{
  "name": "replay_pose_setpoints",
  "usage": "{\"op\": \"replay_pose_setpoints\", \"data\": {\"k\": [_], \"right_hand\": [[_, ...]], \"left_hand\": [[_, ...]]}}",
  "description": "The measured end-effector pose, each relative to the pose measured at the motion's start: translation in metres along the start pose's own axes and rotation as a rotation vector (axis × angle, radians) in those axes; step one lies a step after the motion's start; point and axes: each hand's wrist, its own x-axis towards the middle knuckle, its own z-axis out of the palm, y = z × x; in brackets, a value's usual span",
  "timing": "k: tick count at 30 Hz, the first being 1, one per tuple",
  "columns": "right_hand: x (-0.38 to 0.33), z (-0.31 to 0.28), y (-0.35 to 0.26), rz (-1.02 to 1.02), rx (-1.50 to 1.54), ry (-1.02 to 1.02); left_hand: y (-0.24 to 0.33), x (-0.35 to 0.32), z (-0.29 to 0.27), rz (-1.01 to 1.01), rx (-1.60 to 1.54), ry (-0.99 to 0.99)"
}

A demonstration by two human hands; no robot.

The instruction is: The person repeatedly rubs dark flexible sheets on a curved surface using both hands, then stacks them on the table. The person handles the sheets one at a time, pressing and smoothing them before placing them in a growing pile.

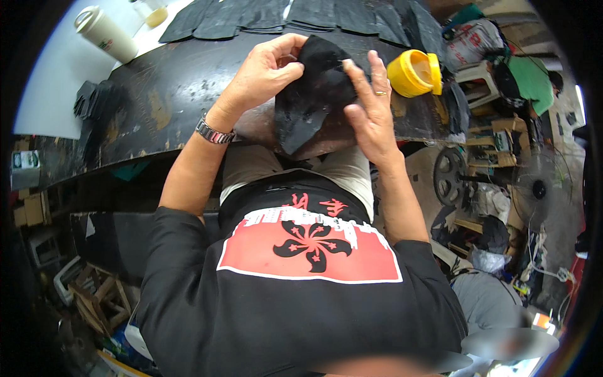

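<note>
Nearest the camera is a black T-shirt (301,314) with a red and white print; beyond it, beige trousers (248,168) meet the near edge of a dark, worn table (179,75). At that edge, between both hands, is a black piece of material (317,94), its pointed end toward the person. Right hand (374,116), wearing a ring (380,93): fingers spread apart, index fingertip touching the piece's right edge. Left hand (267,72), below it a wrist watch (215,130): thumb and fingers pinched together on the piece's far left edge. Farther left is a black stack (97,100); just right of the right hand, a yellow tub (408,73). Along the far side lie black panels (257,17), with a cream flask (107,36) to their left.
</note>
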Motion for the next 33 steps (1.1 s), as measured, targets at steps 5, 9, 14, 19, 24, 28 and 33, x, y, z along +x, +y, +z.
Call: {"op": "replay_pose_setpoints", "data": {"k": [5,9,14,19,24,28,33], "right_hand": [[0.006,0.011,0.001,-0.01,0.374,0.117],[0.006,0.018,0.016,0.085,0.344,0.182],[0.0,0.034,0.028,0.041,0.044,0.132],[-0.003,0.042,0.031,0.072,0.163,0.228],[-0.004,0.042,0.033,0.103,0.204,0.235],[-0.006,0.042,0.033,0.101,0.183,0.247],[-0.007,0.038,0.028,0.132,0.223,0.274]], "left_hand": [[0.013,-0.039,-0.035,-0.027,0.105,0.192],[-0.002,-0.074,-0.085,-0.101,-0.039,0.476],[-0.04,-0.106,-0.123,-0.303,0.206,0.69],[-0.068,-0.104,-0.131,-0.284,0.454,0.714],[-0.069,-0.082,-0.12,-0.22,0.728,0.746],[-0.046,-0.081,-0.103,-0.177,1.168,0.716],[-0.011,-0.079,-0.071,-0.025,1.343,0.709]]}}
